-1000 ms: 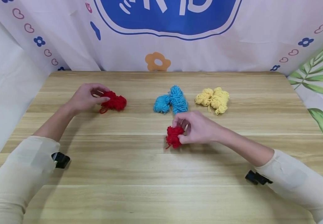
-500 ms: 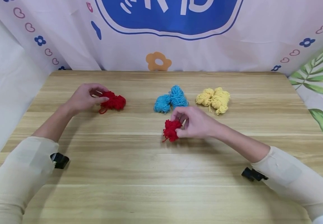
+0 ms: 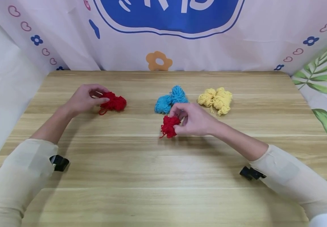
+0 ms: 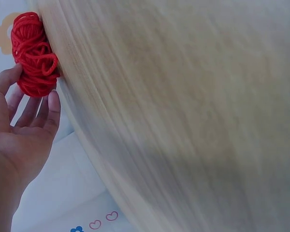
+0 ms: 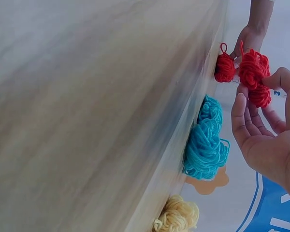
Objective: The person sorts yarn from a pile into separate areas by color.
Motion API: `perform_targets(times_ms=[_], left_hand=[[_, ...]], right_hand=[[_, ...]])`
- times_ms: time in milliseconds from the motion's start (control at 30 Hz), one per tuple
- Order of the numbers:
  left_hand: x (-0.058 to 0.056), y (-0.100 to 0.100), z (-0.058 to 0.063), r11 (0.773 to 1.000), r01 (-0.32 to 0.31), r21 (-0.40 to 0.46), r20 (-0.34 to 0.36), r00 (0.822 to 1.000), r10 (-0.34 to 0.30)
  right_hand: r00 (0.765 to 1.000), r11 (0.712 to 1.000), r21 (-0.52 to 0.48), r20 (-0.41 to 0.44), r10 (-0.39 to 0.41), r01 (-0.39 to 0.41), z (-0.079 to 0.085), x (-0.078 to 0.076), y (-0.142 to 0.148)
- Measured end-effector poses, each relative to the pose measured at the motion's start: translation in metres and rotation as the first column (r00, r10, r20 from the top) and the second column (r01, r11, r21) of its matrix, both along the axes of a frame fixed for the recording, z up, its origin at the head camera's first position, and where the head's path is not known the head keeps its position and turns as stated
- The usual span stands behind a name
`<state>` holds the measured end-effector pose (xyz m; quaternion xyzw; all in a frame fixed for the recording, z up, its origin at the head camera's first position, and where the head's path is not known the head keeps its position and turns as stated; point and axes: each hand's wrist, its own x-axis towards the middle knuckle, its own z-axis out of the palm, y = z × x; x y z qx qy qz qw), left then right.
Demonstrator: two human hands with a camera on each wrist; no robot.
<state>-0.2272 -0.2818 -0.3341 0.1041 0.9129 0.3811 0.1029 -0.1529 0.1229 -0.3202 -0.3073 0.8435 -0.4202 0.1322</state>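
Note:
At the table's far left, my left hand [image 3: 84, 99] holds a red yarn bundle [image 3: 116, 102] by its near end. The left wrist view shows the thumb on one side of this red yarn [image 4: 34, 53] and the fingers at its lower end. My right hand [image 3: 195, 119] pinches a second red yarn bundle [image 3: 169, 126] between thumb and fingers, in front of the blue yarn [image 3: 163, 104]. In the right wrist view that red yarn [image 5: 254, 72] is held off the table, a loose strand sticking out. The right hand covers part of the blue yarn in the head view.
Two yellow yarn bundles [image 3: 221, 100] lie together right of the blue pair on the wood-grain table [image 3: 152, 176]. A white printed cloth [image 3: 118, 53] hangs behind the table's far edge.
My right hand has moved away from me and slightly left, carrying the red yarn from the table's middle closer to the blue yarn. The left hand stays almost still on its red yarn.

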Motion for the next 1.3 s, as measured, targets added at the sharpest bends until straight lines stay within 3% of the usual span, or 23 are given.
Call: perform_targets(times_ms=[1300], left_hand=[[0.002, -0.001, 0.002, 1.000, 0.017, 0.005, -0.017, 1.000, -0.017]], right_hand=[[0.998, 0.991, -0.120, 0.015, -0.063, 0.065, 0.005, -0.023, -0.025]])
